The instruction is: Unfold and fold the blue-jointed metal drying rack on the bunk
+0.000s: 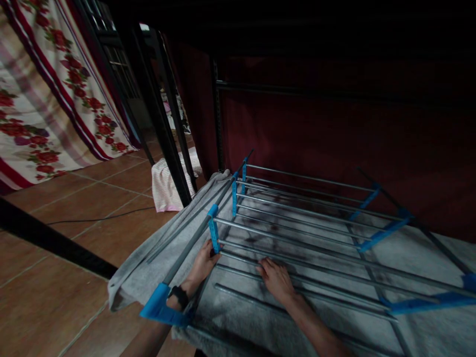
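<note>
Head view: grey towel (238,317) already draped over the rack (297,218), lying under the metal rods and hanging off the near-left edge toward the tiled floor (74,213). Mostly spread, by the look of it; left edge bunched in a thick fold, dark blotches across the middle, so probably some smoothing left. Left hand (203,265) at the blue clip (213,233) on the side rail, fingers curled narrowly against it, grip itself hard to confirm; black watch (180,296) on the wrist. Right hand (277,280) flat on the towel between rods, fingers loosely spread, holding nothing. Beyond the rack: dark red wall, black frame (163,124), pale pink cloth (167,186) on the floor, floral sheet (48,99) hanging at left.
</note>
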Motion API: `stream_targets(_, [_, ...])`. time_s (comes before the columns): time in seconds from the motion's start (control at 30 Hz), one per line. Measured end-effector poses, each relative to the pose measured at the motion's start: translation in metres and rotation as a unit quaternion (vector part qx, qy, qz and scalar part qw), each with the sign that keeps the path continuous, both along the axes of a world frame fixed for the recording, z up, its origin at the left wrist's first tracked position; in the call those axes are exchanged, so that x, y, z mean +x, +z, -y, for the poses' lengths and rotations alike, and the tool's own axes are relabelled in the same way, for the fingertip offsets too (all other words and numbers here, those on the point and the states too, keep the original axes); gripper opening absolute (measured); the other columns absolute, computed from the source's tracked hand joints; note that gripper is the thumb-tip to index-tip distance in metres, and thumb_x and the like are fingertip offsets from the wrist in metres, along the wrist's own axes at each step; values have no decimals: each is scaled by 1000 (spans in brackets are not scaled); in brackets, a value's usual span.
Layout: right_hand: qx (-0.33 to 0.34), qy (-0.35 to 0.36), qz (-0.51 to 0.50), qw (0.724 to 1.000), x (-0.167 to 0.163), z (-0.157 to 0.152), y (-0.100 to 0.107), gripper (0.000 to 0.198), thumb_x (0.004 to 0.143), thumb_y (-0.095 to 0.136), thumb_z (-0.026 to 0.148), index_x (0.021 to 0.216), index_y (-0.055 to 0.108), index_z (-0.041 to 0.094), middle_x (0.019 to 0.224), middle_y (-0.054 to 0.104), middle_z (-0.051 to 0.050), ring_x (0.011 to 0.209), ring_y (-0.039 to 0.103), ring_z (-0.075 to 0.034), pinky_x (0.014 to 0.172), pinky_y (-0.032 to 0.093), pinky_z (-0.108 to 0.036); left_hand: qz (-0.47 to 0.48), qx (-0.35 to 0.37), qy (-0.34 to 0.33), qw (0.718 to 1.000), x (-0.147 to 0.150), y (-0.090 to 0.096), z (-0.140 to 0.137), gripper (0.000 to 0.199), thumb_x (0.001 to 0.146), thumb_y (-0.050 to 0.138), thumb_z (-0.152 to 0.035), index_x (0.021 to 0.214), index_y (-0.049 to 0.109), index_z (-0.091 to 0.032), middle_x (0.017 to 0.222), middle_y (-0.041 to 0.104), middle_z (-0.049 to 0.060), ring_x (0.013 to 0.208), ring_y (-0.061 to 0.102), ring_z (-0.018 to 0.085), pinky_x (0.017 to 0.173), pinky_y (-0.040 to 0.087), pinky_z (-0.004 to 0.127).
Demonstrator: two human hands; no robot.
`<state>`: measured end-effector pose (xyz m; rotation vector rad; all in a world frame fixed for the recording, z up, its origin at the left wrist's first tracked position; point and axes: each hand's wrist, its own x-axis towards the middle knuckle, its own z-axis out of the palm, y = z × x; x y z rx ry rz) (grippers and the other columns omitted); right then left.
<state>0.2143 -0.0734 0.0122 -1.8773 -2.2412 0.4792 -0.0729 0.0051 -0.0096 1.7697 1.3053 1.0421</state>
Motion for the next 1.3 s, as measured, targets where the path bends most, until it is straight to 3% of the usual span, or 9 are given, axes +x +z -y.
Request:
stream_targets(0.33, [-1, 1, 35, 999, -7, -2, -5, 31, 106, 38, 32, 118, 65, 23, 117, 72, -8, 105, 69, -22, 85, 47, -32, 19, -9, 18, 1000, 5, -6, 6, 21, 78, 62, -24, 98, 68, -19, 106, 57, 8, 88, 57, 22, 80, 53, 39])
stream_targets(0.7, [-10, 49, 83, 995, -7, -4, 7, 29, 105, 35, 26, 112, 63, 22, 112, 73, -8, 102, 69, -22, 78, 47, -31, 14, 21, 29, 999, 11, -6, 9, 24, 78, 56, -17, 100, 67, -19, 106, 57, 8, 98, 56, 25, 90, 51, 43])
stream_targets(0.97, [-15, 51, 89, 995, -6, -6, 5, 28, 105, 37, 29, 112, 63, 21, 110, 74, -9, 100, 70, -23, 76, 48, -31, 0, 14, 40, 999, 13, -5, 12, 27, 76, 57, -15, 101, 67, -20, 109, 59, 9, 102, 57, 26, 93, 50, 43])
stream_targets(1.3, [-14, 54, 95, 994, -4, -7, -1, 29, 106, 35, 29, 111, 62, 21, 109, 74, -8, 99, 71, -23, 75, 47, -32, -12, 35, 44, 998, 13, -10, 12, 16, 79, 58, -19, 93, 65, -20, 110, 60, 10, 107, 54, 28, 99, 47, 46])
